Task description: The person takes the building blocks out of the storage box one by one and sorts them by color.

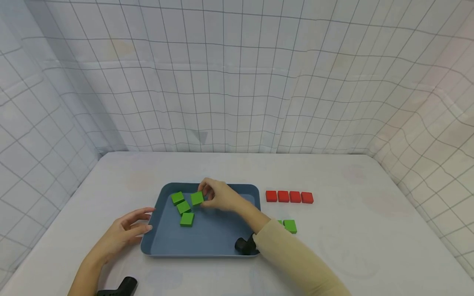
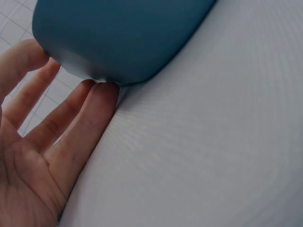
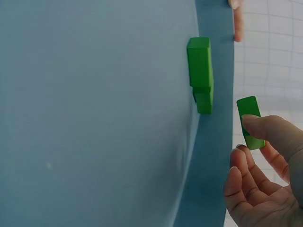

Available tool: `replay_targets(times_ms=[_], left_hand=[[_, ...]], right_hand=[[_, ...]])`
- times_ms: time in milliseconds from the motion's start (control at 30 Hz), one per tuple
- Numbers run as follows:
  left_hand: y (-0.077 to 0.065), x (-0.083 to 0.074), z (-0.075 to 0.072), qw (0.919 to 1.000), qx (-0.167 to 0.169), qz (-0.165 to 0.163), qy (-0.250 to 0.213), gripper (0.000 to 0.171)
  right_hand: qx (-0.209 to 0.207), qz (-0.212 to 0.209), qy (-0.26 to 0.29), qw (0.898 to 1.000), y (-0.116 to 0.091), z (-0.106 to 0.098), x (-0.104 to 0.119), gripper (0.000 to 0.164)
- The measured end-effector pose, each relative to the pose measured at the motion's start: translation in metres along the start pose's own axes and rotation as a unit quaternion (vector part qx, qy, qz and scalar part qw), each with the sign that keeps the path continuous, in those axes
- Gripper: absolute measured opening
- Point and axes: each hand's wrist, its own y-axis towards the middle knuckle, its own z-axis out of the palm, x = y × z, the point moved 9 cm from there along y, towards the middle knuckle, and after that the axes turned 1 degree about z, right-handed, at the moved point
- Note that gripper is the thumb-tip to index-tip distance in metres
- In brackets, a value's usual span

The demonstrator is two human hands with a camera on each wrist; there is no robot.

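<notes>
"What's the broad layout?"

"A white tabletop (image 1: 370, 230), with a blue tray (image 1: 212, 240) left of its centre. Most of the tray's right and near floor is bare, so there is room to work; the main thing is to keep it from sliding."

"Is anything steadying it?"

"The left hand (image 1: 122, 230) is at its left side, fingers loosely extended, tips touching the tray wall, not clasping it. Light contact should do; a hard push could shift or tip the tray."

"And the right hand (image 1: 222, 197)?"

"It reaches in from the right, thumb and fingers pinching a green block (image 1: 197, 199) above the tray's far left part. The right wrist view shows that block tilted and apart from the others. I'd level it, lower it until its base sits flat, then ease the fingers apart, so it neither drops nor knocks its neighbours."

"What does the tray hold?"

"Three green blocks (image 1: 187, 219) towards the left, in a slanting line from far to near; the far two look close enough to touch, though I can't be sure. Right of the tray, on the tabletop, lie four red blocks (image 1: 283, 196) in a row and, nearer, two green ones (image 1: 290, 226), one partly hidden."
</notes>
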Motion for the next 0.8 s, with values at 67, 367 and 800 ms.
replay_targets(times_ms=[67,367,800], left_hand=[[0.0,0.0,0.0,1.0,-0.001,-0.001,0.0,0.052],[0.001,0.001,0.0,1.0,0.002,0.002,-0.004,0.052],[0.001,0.0,0.001,1.0,-0.002,0.002,0.006,0.052]], right_hand=[[-0.005,0.0,0.002,1.0,-0.002,-0.004,0.002,0.032],[-0.027,-0.001,0.029,0.999,-0.017,-0.026,0.004,0.032],[-0.081,-0.006,0.082,0.993,-0.046,-0.065,-0.008,0.033]])
